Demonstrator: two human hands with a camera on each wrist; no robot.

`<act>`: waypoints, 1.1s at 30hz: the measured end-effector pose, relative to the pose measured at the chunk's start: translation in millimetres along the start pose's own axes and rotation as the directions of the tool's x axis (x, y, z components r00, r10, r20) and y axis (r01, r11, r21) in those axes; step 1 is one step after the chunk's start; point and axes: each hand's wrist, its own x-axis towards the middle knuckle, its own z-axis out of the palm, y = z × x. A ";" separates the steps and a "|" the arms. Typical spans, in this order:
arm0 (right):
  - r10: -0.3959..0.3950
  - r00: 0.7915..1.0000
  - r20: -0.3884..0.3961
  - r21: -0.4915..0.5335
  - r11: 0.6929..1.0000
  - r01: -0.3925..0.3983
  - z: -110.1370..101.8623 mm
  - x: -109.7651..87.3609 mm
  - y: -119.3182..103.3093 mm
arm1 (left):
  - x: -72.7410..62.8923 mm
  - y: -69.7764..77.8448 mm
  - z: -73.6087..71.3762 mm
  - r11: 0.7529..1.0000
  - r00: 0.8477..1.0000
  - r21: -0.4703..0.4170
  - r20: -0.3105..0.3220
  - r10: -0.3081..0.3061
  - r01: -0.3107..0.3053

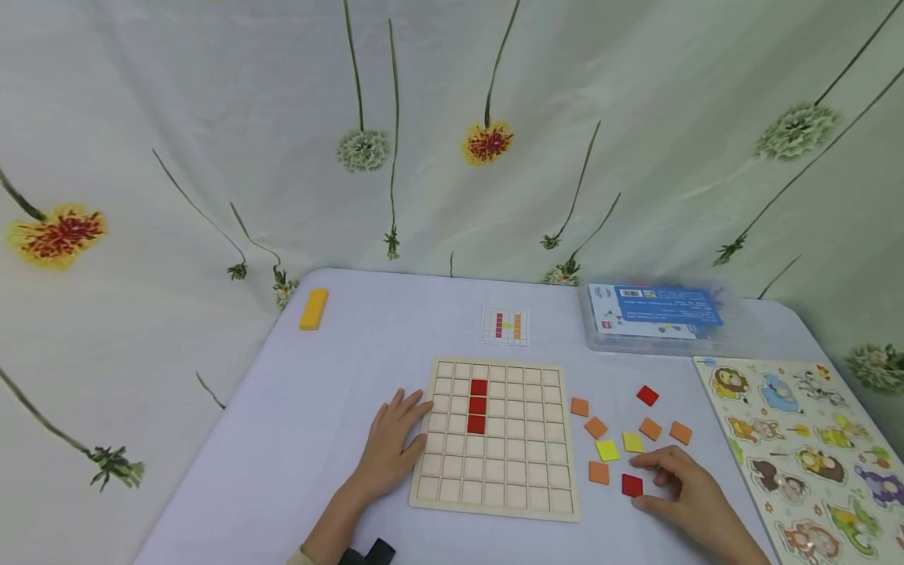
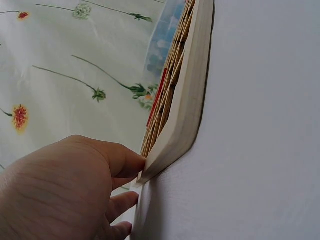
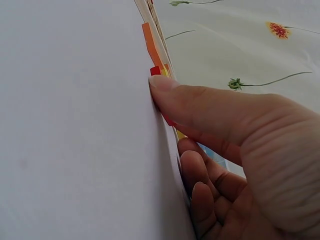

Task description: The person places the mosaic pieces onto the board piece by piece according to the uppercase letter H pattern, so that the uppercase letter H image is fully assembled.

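Observation:
A pale wooden grid board (image 1: 525, 455) lies on the table, with three red square tiles (image 1: 477, 406) in one column of its cells. My left hand (image 1: 393, 439) rests at the board's left edge, fingers spread; its thumb touches the rim in the left wrist view. To the board's right, my right hand (image 1: 681, 490) is at a loose red tile (image 1: 632, 486) that lies flat on the table. The thumb touches this tile in the right wrist view, while the index fingertip appears slightly apart from it. Yellow tiles (image 1: 607, 450) and several orange tiles (image 1: 599, 472) lie nearby.
Another red tile (image 1: 647, 395) lies farther back. A small printed pattern card (image 1: 505, 326) is behind the board. At the back right stands a clear plastic box (image 1: 657, 314). An animal puzzle board (image 1: 798, 455) covers the right side, and a yellow block (image 1: 314, 309) sits back left.

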 end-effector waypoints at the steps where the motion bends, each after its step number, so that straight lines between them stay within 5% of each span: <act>1: 0.019 1.000 0.011 -0.006 1.000 -0.019 0.6 0.2 -0.4 | -0.4 -0.1 -0.1 1.000 1.000 0.004 -0.002 0.003 -0.003; 6: 0.078 0.996 0.049 -0.023 0.997 -0.077 2.1 0.1 -1.9 | -2.3 -0.1 -1.1 1.000 1.000 0.019 -0.015 0.025 -0.024; 23: 0.028 1.000 -0.006 0.074 0.997 -0.028 -10.0 0.6 -5.2 | -0.6 -0.8 -1.7 1.000 1.000 0.001 0.007 0.013 -0.013; 33: -0.054 0.998 -0.023 0.184 0.981 0.057 3.4 19.9 -64.6 | 0.3 1.5 -3.7 1.000 0.999 -0.013 0.028 -0.016 0.016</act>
